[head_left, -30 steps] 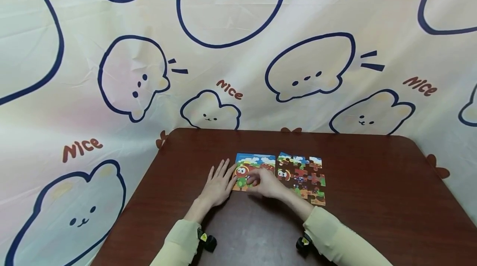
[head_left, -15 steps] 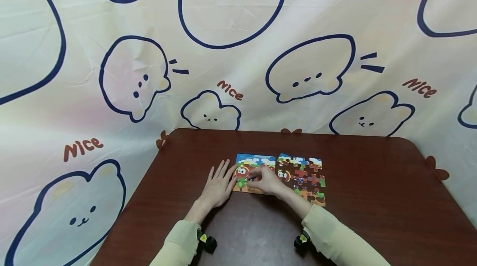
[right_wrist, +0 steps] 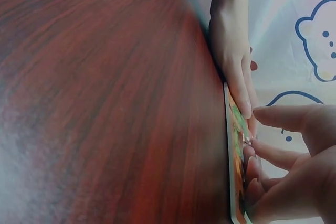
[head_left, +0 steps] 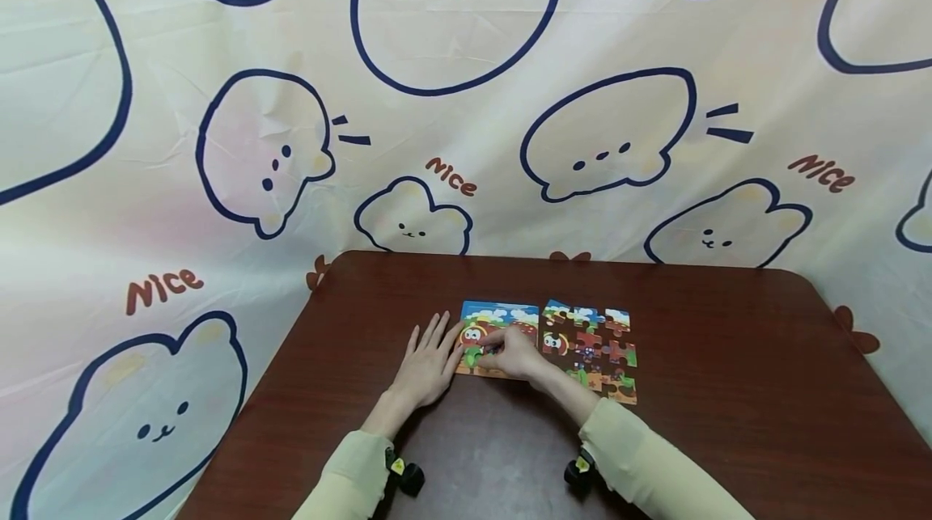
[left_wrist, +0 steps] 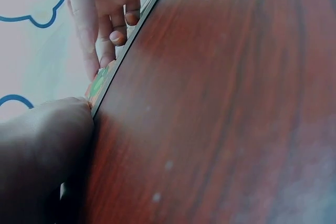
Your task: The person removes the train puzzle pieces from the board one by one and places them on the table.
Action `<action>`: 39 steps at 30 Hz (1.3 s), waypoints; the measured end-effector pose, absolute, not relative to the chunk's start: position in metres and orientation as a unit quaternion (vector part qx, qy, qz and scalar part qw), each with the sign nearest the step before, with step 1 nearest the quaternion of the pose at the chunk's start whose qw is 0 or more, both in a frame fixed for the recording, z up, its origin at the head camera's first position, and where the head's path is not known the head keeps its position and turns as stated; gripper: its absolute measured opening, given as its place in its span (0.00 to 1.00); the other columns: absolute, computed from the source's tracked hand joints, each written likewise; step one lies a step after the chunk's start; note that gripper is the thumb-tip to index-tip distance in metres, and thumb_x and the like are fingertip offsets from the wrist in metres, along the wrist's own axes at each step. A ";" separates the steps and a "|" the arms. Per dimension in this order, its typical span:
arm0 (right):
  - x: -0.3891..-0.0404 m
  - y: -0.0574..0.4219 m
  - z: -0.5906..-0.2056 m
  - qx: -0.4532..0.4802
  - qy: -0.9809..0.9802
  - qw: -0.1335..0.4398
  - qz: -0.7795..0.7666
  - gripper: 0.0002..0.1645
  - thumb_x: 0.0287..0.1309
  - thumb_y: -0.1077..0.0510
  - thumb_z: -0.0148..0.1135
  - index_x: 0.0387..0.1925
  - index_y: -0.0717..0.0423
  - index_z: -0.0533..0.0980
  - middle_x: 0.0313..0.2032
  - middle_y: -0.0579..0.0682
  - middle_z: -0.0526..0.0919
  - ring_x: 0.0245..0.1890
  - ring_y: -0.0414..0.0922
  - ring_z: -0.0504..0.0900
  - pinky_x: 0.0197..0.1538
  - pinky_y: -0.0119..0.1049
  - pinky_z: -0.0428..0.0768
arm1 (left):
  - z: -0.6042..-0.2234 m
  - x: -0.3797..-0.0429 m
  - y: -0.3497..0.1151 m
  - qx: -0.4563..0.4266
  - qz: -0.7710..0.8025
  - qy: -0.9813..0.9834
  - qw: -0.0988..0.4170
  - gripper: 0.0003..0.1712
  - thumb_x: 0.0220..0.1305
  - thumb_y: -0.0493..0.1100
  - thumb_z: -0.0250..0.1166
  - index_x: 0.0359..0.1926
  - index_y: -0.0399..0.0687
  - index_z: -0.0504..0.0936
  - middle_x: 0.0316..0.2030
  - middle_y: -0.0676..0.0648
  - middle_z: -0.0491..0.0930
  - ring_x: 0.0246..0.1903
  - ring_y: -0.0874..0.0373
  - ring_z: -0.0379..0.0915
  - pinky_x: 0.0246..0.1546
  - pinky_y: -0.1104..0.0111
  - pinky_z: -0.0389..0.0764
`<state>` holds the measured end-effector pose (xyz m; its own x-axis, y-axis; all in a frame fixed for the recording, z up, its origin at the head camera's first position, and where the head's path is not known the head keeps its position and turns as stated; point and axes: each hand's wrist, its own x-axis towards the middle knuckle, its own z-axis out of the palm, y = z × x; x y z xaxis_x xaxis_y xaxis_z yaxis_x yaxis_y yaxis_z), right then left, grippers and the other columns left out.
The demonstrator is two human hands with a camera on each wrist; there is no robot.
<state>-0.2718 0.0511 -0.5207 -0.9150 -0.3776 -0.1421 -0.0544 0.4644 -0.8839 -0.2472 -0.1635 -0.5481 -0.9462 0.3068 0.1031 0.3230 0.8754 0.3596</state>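
A picture puzzle board [head_left: 502, 314] with blue sky, clouds and a red cartoon figure lies flat on the table. My left hand [head_left: 424, 368] rests along its left edge, fingers spread and nearly straight. Over the lower middle of the board is my right hand [head_left: 515, 353]. In the right wrist view, its thumb [right_wrist: 281, 116] stands apart from the index finger [right_wrist: 273, 153], whose tip touches the board's face. The other fingertips are bent against the board. A small pale edge shows at the index tip; whether it belongs to a separate piece is unclear.
Right of the board, several loose jigsaw pieces [head_left: 588, 342] lie in rough rows with gaps between them. They sit on the dark brown wooden table [head_left: 728, 391]. Behind hangs a pale curtain [head_left: 480, 132] with cartoon outlines. Both sleeves carry black wrist cameras.
My right hand's wrist and forearm have shifted slightly left, with the fingers staying over the lower board. The small thing glimpsed at its fingertips earlier no longer shows. My left hand stays put.
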 end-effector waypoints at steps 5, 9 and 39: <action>-0.270 0.052 -0.521 -0.126 0.837 0.160 -0.508 0.22 0.65 0.63 0.77 0.59 0.65 0.87 0.47 0.58 0.91 0.41 0.43 0.85 0.43 0.34 0.82 | -0.552 -0.247 -0.165 -0.171 -0.208 -0.963 0.033 0.32 0.90 0.55 0.47 0.85 0.50 0.65 0.86 0.34 0.57 0.87 0.34 0.49 0.84 0.30 0.48; -0.271 0.054 -0.523 -0.141 0.817 0.179 -0.530 0.24 0.68 0.67 0.73 0.64 0.67 0.83 0.46 0.60 0.93 0.45 0.48 0.89 0.42 0.32 0.81 | -0.550 -0.247 -0.165 -0.168 -0.203 -0.964 0.028 0.32 0.90 0.55 0.47 0.86 0.51 0.65 0.87 0.35 0.56 0.88 0.35 0.48 0.85 0.31 0.48; -0.277 0.048 -0.532 -0.157 0.807 0.140 -0.551 0.33 0.57 0.70 0.79 0.64 0.68 0.79 0.35 0.56 0.90 0.32 0.39 0.84 0.43 0.34 0.84 | -0.551 -0.248 -0.164 -0.164 -0.192 -0.967 0.026 0.32 0.90 0.54 0.48 0.86 0.51 0.65 0.87 0.37 0.56 0.88 0.37 0.48 0.85 0.33 0.49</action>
